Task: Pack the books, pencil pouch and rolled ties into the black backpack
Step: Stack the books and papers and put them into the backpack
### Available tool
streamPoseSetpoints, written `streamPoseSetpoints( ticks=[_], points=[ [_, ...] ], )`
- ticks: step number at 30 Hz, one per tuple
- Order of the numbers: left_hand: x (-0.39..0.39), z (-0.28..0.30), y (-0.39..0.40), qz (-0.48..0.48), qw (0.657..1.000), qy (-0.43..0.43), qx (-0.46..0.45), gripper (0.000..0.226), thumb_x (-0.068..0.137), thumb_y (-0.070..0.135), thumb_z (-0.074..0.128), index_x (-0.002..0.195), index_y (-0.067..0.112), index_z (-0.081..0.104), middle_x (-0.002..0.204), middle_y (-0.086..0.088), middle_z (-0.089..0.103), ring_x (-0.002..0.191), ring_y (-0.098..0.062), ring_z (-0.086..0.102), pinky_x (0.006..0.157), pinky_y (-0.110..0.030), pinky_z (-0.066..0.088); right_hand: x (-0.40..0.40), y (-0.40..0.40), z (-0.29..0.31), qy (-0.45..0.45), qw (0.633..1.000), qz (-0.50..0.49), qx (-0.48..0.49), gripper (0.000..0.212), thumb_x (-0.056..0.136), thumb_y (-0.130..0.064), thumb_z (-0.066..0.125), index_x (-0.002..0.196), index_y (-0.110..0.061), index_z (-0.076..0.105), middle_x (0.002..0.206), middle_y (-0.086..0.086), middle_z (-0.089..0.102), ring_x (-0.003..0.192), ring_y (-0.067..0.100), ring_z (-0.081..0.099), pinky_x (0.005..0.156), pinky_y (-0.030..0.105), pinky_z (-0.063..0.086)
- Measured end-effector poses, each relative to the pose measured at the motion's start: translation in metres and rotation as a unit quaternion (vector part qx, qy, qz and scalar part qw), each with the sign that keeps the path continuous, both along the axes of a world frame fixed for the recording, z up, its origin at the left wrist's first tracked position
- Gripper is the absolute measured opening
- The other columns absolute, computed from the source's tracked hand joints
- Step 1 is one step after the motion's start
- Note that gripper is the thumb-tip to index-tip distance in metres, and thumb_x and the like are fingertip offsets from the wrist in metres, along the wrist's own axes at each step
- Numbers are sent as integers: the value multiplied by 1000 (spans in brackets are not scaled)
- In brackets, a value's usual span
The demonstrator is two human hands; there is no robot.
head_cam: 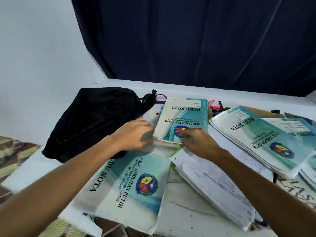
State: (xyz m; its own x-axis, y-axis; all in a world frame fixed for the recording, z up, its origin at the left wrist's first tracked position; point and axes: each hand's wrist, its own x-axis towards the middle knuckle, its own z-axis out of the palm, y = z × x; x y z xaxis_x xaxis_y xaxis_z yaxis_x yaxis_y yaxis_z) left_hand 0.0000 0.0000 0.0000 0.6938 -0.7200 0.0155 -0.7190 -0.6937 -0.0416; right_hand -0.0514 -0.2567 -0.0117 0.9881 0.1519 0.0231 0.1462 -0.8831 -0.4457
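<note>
Both my hands on the middle notebook (185,117), teal-and-white, "BUKU NOTA" cover up. Left hand (132,134) grips its left edge, fingers curled under; right hand (198,142) pinches its near edge at the crest. Black backpack (92,118) slumps at the surface's far-left corner, touching the book's left side. Second notebook (130,189) lies at the near edge beneath my left wrist. Loose papers (215,185) beside it; more notebooks stacked (259,139) along the right edge. Pens (216,106) lie by the far edge.
</note>
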Motion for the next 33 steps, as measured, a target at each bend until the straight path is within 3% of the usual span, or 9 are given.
streamPoseSetpoints(
  ticks=[3, 6, 10, 14, 18, 21, 25, 29, 33],
  points=[
    [-12, -3, 38, -32, 989, -147, -6, 48, 76, 50, 51, 104, 17, 71, 113, -5, 67, 119, -26, 48, 104, -52, 43, 6, 37, -9, 51, 994, 86, 41, 32, 88, -15, 62, 119, -12, 67, 108, 10, 69, 99, 24, 63, 88, 34, 51],
    [-29, -7, 73, -13, 968, -239, 73, 58, 67, 58, 73, 109, 19, 72, 129, -14, 62, 132, -37, 43, 105, -70, 29, 14, 76, -21, 134, 983, 128, 15, 40, 87, -26, 66, 125, -15, 62, 115, 8, 64, 102, 23, 62, 86, 28, 48],
    [-39, -19, 106, 42, 969, -198, 144, 99, 52, 75, 75, 132, 19, 59, 149, -22, 40, 140, -46, 30, 102, -75, 26, 25, 101, -39, 128, 980, 142, -62, 37, 84, -34, 67, 115, -15, 60, 110, 7, 62, 95, 26, 59, 79, 31, 49],
    [-34, -27, 116, 65, 970, -181, 150, 111, 50, 76, 76, 142, 21, 48, 156, -21, 29, 144, -46, 22, 101, -74, 30, 38, 114, -43, 166, 976, 111, -89, 47, 81, -37, 73, 115, -9, 57, 111, 10, 61, 97, 28, 59, 82, 35, 51],
    [-23, -25, 119, 65, 973, -173, 139, 113, 45, 73, 79, 141, 20, 50, 154, -21, 31, 142, -47, 25, 100, -73, 32, 48, 122, -46, 213, 968, 89, -98, 44, 76, -38, 79, 64, -12, 45, 64, 3, 42, 57, 19, 39, 53, 30, 27],
    [-16, -24, 128, 53, 976, -173, 119, 112, 48, 76, 75, 140, 18, 50, 154, -22, 33, 142, -47, 26, 99, -72, 35, 50, 124, -41, 247, 959, 103, -94, 50, 78, -36, 78, 58, -14, 37, 62, 1, 35, 57, 18, 32, 54, 31, 19],
    [-7, -20, 140, 42, 981, -165, 95, 107, 56, 82, 61, 140, 17, 49, 153, -22, 33, 142, -47, 26, 98, -72, 37, 49, 123, -30, 327, 939, 104, -33, 39, 80, -33, 77, 66, -13, 47, 70, 1, 47, 65, 17, 43, 58, 29, 31],
    [2, -18, 148, 30, 987, -136, 82, 103, 66, 88, 37, 142, 19, 45, 156, -19, 28, 144, -44, 21, 101, -70, 33, 41, 110, -22, 464, 873, 108, 101, 27, 88, -15, 69, 109, 1, 63, 107, 17, 70, 79, 23, 68, 68, 31, 58],
    [5, -23, 149, 12, 989, -137, 47, 85, 84, 82, 24, 140, 23, 50, 157, -15, 30, 145, -39, 22, 105, -68, 32, 34, 78, -21, 495, 840, 99, 198, 31, 89, -9, 67, 119, -1, 64, 119, 19, 67, 94, 28, 69, 81, 39, 59]
  ],
)
